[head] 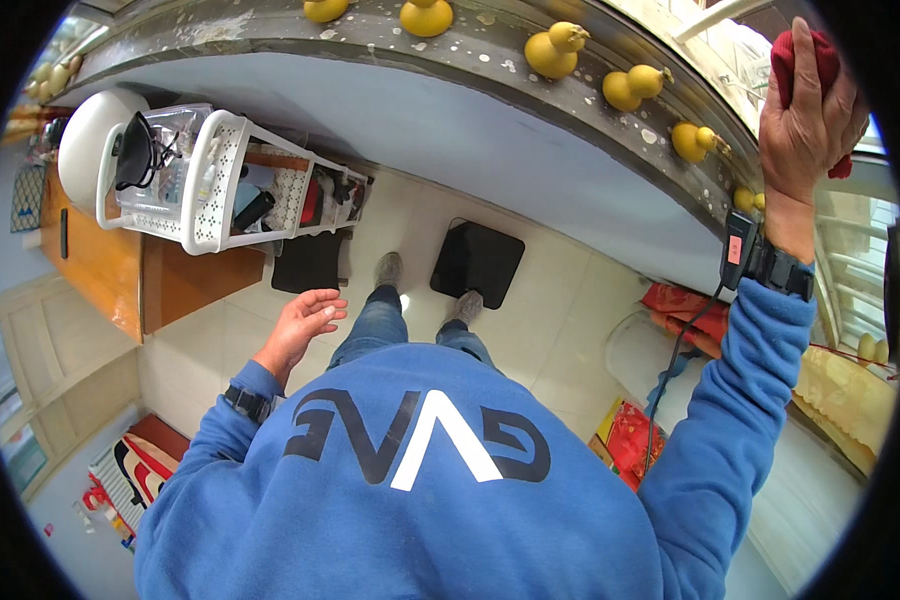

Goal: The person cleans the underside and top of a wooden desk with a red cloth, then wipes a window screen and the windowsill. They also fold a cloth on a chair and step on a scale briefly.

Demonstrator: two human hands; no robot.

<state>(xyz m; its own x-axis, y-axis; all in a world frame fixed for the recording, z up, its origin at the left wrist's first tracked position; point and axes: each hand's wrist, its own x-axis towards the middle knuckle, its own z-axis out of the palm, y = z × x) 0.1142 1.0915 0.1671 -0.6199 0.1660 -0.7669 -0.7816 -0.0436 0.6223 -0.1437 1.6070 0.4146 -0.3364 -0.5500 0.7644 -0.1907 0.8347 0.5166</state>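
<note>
My right hand [814,124] is raised at the upper right, spread over a bunched dark red cloth [795,56] and holding it against the window [750,67]. Part of the cloth is hidden behind the palm and fingers. A black device is strapped at that wrist, with a cable hanging from it. Below and left of the hand, several yellow gourds [551,54] stand in a row along the speckled stone windowsill [480,56]. My left hand [300,326] hangs in the air beside my left thigh, fingers slightly apart, with nothing in it.
A white tiered rack [214,180] with small items stands at the left, beside a wooden cabinet [94,255]. A black square mat or scale [478,261] lies on the tiled floor [401,210] by my right foot. Red bags [637,435] are low at the right.
</note>
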